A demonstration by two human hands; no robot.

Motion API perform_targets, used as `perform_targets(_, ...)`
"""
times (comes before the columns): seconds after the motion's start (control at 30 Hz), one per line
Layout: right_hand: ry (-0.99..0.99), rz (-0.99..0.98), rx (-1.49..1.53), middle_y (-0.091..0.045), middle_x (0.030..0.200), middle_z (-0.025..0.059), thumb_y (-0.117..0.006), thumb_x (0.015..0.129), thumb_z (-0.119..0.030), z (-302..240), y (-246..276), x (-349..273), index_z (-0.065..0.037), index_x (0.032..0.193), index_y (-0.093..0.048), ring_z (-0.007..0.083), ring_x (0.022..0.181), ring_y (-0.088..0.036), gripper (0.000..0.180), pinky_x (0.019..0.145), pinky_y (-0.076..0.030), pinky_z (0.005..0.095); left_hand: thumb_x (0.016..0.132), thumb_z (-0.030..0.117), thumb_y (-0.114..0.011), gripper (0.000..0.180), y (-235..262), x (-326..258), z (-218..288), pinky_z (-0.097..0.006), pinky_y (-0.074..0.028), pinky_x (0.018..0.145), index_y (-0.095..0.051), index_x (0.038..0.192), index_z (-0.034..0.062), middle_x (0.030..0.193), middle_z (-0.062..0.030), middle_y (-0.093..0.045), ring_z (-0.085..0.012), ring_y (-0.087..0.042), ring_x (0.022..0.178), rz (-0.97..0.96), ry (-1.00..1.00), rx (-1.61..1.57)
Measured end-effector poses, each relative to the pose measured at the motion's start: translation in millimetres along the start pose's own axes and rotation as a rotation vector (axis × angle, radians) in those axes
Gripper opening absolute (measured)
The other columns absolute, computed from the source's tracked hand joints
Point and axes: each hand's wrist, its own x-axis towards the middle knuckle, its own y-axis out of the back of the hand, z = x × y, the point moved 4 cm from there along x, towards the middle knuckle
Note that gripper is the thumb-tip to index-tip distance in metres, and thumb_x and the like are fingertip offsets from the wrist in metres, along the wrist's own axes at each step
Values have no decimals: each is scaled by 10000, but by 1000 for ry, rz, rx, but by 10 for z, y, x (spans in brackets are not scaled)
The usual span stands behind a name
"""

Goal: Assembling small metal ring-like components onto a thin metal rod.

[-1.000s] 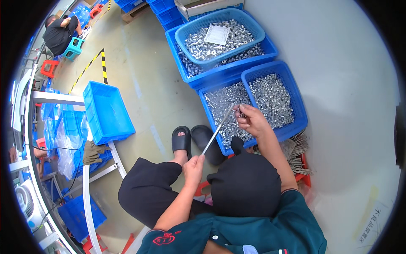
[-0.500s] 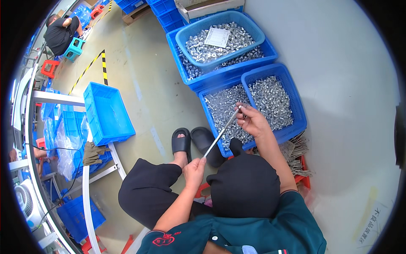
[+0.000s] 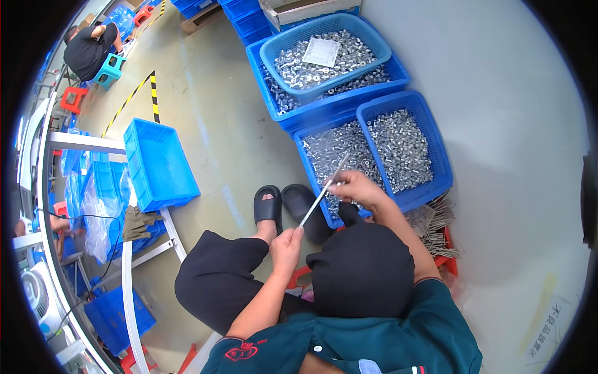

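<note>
A thin, straight metal rod (image 3: 314,208) slants up and away from my left hand (image 3: 286,248), which is closed around its near end. My right hand (image 3: 358,188) pinches at the middle of the rod, and its far tip sticks out beyond the fingers. Whether a small part sits on the rod under those fingertips is too small to tell. Beyond my right hand is a blue bin (image 3: 306,163) of small silver metal parts (image 3: 342,144). A blue basket (image 3: 445,163) of similar nut-like pieces (image 3: 402,149) rests at the bin's right side.
Farther off, a light blue basket (image 3: 269,61) of metal parts with a paper label (image 3: 321,52) sits on another bin (image 3: 265,93). Thin rods (image 3: 433,229) lie in a red container at my right. Left are a blue crate (image 3: 163,165) and white frame (image 3: 127,299). A person (image 3: 87,53) sits far left.
My right hand has moved from the rod's far tip down along it toward my left hand, so the tip now shows beyond the fingers. My left hand stays nearly in place.
</note>
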Motion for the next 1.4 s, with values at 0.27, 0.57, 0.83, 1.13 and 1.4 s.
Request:
perform_targets(0.27,-17,73,625,-555,816,63,-523,889,-111,265,306,70,11,1008,-532,78,585,-453,170,455,-365,185,864,316,-563,373,6,7,-36,-355,-379,508,-518,659,7,519,-123,-457,-208,-446,478,-2,100,-58)
perform_targets(0.57,68,40,1112,-501,753,34,-546,902,-223,124,484,209,-25,956,-558,90,584,-428,205,417,-327,190,856,309,-567,373,-14,-34,2,-358,-374,500,-504,642,11,520,-126,-448,-219,-458,476,-39,57,-10)
perform_targets(0.83,72,-20,1119,-465,672,19,-554,893,-184,103,336,191,-4,967,-584,96,573,-432,196,445,-333,210,875,237,-574,361,-33,-32,-35,-278,-313,464,-447,625,8,524,-15,-348,-68,-333,531,-27,21,-68)
perform_targets(1.13,114,-3,856,-442,690,0,-492,928,-203,-3,203,71,18,973,-562,61,551,-399,236,445,-326,194,867,266,-575,362,-40,-32,-115,-321,-342,480,-478,631,8,535,-77,-410,-164,-402,508,-26,12,-50)
perform_targets(1.4,-64,-32,558,-557,882,64,-488,892,-91,229,-28,-29,37,1185,-477,92,665,-507,321,509,-425,222,867,310,-568,365,-43,2,-116,-346,-375,494,-537,665,7,515,-114,-445,-171,-425,474,-17,125,-128)
